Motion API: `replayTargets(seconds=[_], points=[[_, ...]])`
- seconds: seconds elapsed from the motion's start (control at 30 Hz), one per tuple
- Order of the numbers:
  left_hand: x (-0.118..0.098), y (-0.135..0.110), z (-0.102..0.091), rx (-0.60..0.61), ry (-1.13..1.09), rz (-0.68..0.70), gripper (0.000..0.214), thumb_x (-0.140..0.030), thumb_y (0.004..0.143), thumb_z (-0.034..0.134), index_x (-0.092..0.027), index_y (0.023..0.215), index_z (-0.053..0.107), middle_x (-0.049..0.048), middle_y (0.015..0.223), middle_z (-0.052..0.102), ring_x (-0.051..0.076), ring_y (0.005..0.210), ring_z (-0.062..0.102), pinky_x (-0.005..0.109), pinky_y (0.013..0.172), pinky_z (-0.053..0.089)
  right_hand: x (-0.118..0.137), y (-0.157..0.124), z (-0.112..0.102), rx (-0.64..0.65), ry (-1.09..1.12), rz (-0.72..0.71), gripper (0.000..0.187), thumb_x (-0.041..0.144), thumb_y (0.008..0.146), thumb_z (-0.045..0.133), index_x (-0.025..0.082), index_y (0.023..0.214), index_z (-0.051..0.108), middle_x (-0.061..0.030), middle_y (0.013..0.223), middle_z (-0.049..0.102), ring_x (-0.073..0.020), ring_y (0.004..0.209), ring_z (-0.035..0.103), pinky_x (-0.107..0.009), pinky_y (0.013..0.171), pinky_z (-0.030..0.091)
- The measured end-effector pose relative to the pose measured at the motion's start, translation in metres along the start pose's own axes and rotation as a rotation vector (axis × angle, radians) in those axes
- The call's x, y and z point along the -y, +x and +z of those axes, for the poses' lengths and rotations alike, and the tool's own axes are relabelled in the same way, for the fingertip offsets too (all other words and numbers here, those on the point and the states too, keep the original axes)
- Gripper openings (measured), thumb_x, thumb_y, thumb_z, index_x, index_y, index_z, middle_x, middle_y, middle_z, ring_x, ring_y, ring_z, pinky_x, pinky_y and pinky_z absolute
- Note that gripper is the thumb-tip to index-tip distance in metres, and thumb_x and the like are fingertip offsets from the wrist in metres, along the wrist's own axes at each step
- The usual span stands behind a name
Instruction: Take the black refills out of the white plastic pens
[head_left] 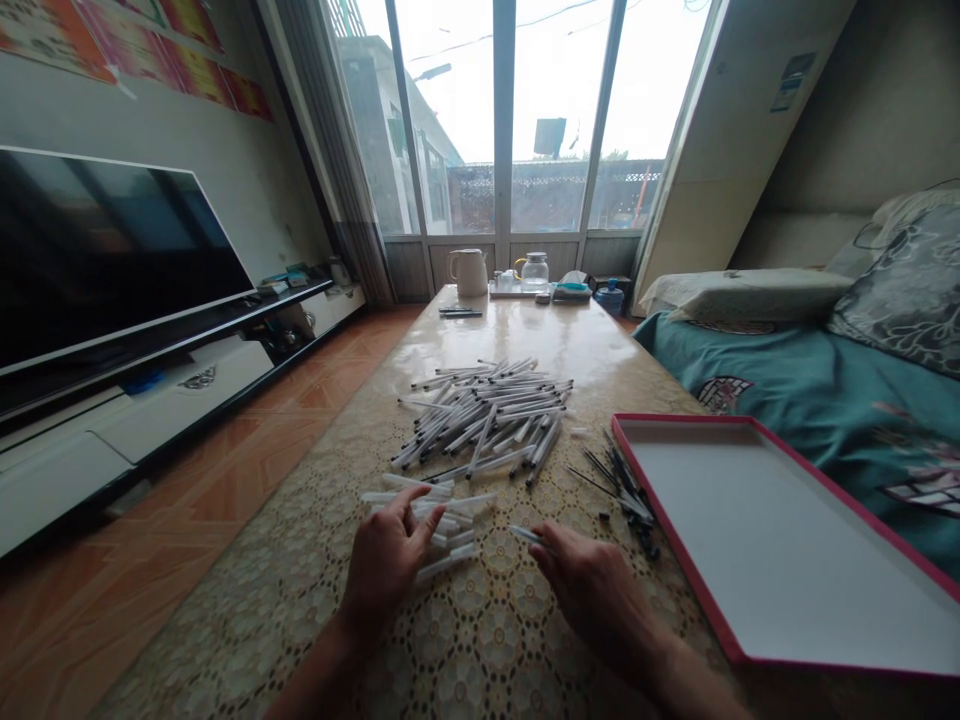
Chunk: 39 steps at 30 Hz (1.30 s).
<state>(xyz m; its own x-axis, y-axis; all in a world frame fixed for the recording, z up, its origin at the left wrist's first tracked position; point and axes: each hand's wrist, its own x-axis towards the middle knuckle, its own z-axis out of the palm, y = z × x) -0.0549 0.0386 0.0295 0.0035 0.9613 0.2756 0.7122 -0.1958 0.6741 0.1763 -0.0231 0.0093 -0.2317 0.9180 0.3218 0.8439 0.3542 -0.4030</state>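
Observation:
My left hand [391, 548] is over a small heap of white pen barrels [459, 500], its thumb and forefinger apart and nothing visible between them. To its right, my right hand [589, 585] is closed on a slim pale pen barrel [525, 535], whose tip points left past the fingers. Beyond both hands lies a large pile of white pens [487, 410] with dark ends, pointing many ways. Black refills and small black caps [634, 505] lie in a loose bunch beyond my right hand.
A shallow white tray with a red rim [675, 530] lies along the table's right side. At the far end of the patterned table [247, 610] stand a beige jug [471, 272], a glass pitcher [535, 272] and a tissue pack [571, 290]. A bed [787, 370] is at the right.

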Motion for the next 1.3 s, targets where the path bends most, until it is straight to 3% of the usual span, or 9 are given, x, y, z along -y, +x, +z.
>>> replayTargets(seconds=[0.07,0.17,0.23,0.33,0.4,0.57,0.73,1.07,1.3], points=[[0.000,0.000,-0.002,-0.074,-0.039,0.004,0.042,-0.042,0.077,0.059,-0.017,0.110,0.063,-0.0072,0.047,0.044,0.013,0.044,0.045,0.024,0.049,0.035,0.003,0.000,-0.001,0.000,0.062,0.016,0.023,0.026,0.096,0.032,0.020,0.082,0.050,-0.0024,0.072,0.062,-0.0152,0.062,0.059,-0.023,0.057,0.035],[-0.013,-0.008,0.000,-0.091,-0.242,-0.038,0.036,-0.039,0.077,0.060,-0.017,0.105,0.064,-0.0061,0.052,0.046,0.011,0.046,0.045,0.022,0.048,0.036,0.008,0.000,-0.003,0.011,0.148,0.003,0.021,0.024,0.096,0.031,0.021,0.090,0.052,-0.0019,0.073,0.063,-0.0149,0.061,0.059,-0.022,0.056,0.037],[-0.026,-0.020,0.007,0.106,-0.485,-0.130,0.032,-0.040,0.075,0.063,-0.015,0.094,0.068,-0.0025,0.057,0.054,0.011,0.047,0.048,0.021,0.045,0.037,0.011,0.000,-0.003,0.015,0.181,-0.001,0.021,0.024,0.096,0.032,0.022,0.107,0.050,-0.0020,0.076,0.066,-0.0156,0.061,0.062,-0.022,0.054,0.038],[-0.043,-0.039,0.024,0.504,-0.783,-0.272,0.039,-0.039,0.069,0.070,-0.014,0.099,0.067,0.0035,0.072,0.064,0.011,0.048,0.054,0.020,0.042,0.040,0.016,0.000,-0.001,0.025,0.196,-0.001,0.031,0.026,0.095,0.035,0.019,0.125,0.038,-0.0041,0.077,0.068,-0.0176,0.059,0.064,-0.023,0.052,0.039],[-0.048,-0.047,0.034,0.565,-0.918,-0.336,0.038,-0.040,0.069,0.072,-0.013,0.095,0.069,0.0035,0.068,0.065,0.008,0.044,0.051,0.018,0.039,0.037,0.018,0.001,0.001,0.048,0.220,-0.028,0.036,0.027,0.095,0.035,0.016,0.129,0.033,-0.0063,0.081,0.069,-0.0188,0.062,0.066,-0.024,0.053,0.041],[-0.048,-0.042,0.032,0.361,-1.177,-0.448,0.030,-0.037,0.064,0.077,-0.011,0.078,0.071,0.0006,0.057,0.062,0.008,0.047,0.055,0.014,0.042,0.041,0.014,0.002,-0.001,0.014,0.455,0.049,0.037,0.037,0.095,0.036,0.018,0.127,0.038,-0.0010,0.070,0.063,-0.0152,0.058,0.062,-0.024,0.056,0.043],[-0.048,-0.028,0.008,0.100,-1.282,-0.642,0.026,-0.027,0.060,0.081,-0.013,0.077,0.068,0.0030,0.067,0.070,0.014,0.060,0.067,0.021,0.057,0.053,0.001,0.000,-0.001,0.062,0.806,0.224,0.044,0.048,0.095,0.029,0.016,0.080,0.057,0.0022,0.055,0.052,-0.0082,0.040,0.046,-0.018,0.041,0.035],[-0.031,-0.051,0.037,0.071,-1.310,-0.663,0.025,-0.028,0.065,0.078,-0.013,0.081,0.066,0.0047,0.071,0.072,0.017,0.065,0.069,0.025,0.064,0.056,-0.003,0.001,0.014,0.133,0.643,0.117,0.045,0.046,0.094,0.034,0.016,0.069,0.055,0.0014,0.051,0.052,-0.0096,0.047,0.049,-0.019,0.049,0.037],[-0.029,-0.052,0.039,0.022,-1.265,-0.617,0.026,-0.030,0.063,0.079,-0.012,0.077,0.066,0.0030,0.069,0.071,0.018,0.066,0.069,0.027,0.066,0.057,-0.005,0.002,0.011,0.148,0.625,0.089,0.041,0.042,0.094,0.035,0.017,0.066,0.052,0.0002,0.054,0.057,-0.0101,0.049,0.053,-0.019,0.051,0.039]])
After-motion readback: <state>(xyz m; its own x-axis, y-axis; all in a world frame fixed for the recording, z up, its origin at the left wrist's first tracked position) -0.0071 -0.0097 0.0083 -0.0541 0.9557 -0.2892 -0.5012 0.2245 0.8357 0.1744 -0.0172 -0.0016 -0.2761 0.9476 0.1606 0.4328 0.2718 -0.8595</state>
